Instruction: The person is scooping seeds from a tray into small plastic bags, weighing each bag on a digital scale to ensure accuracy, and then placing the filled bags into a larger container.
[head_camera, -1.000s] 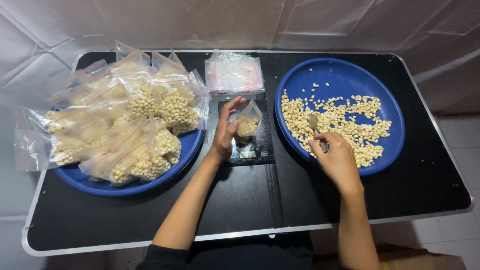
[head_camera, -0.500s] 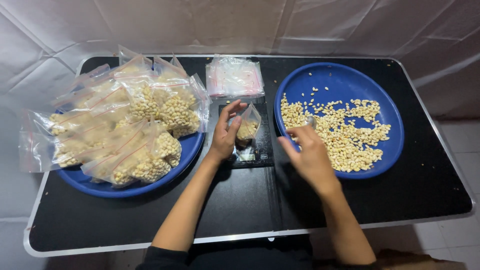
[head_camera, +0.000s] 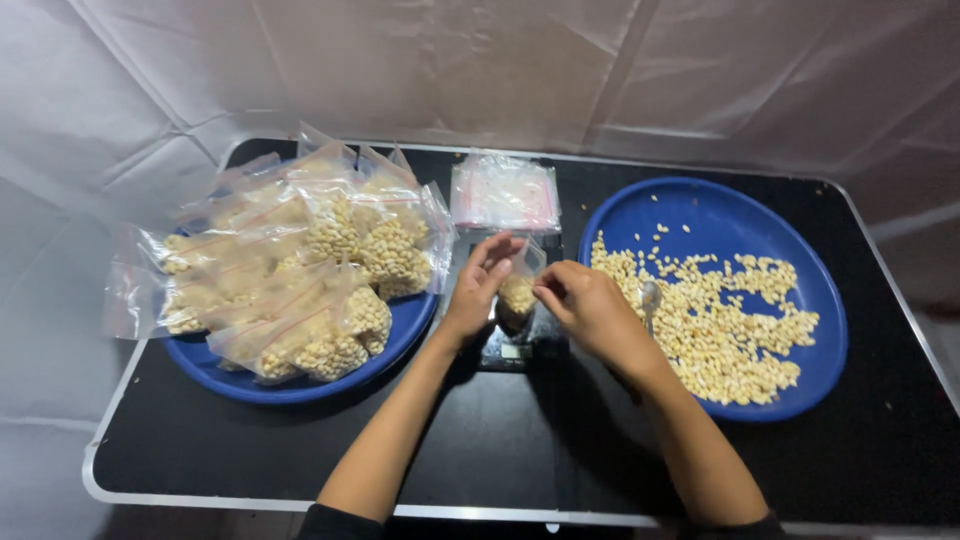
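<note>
While the black table (head_camera: 250, 470) carries two blue trays (head_camera: 720, 215), we see both hands at a small bag of kernels (head_camera: 517, 296) on the scale (head_camera: 515, 352). Left hand (head_camera: 478, 290) grips its edge; right hand (head_camera: 592, 312) pinches its top

bags (head_camera: 300, 270): we see clear, glossy, crinkled plastic film
plates (head_camera: 720, 215): smooth blue plastic, we'd say, slight sheen
spoon (head_camera: 649, 297): shiny metal
table (head_camera: 480, 450): matt black top, pale metal-looking rim
backdrop (head_camera: 500, 70): white creased sheet
</note>
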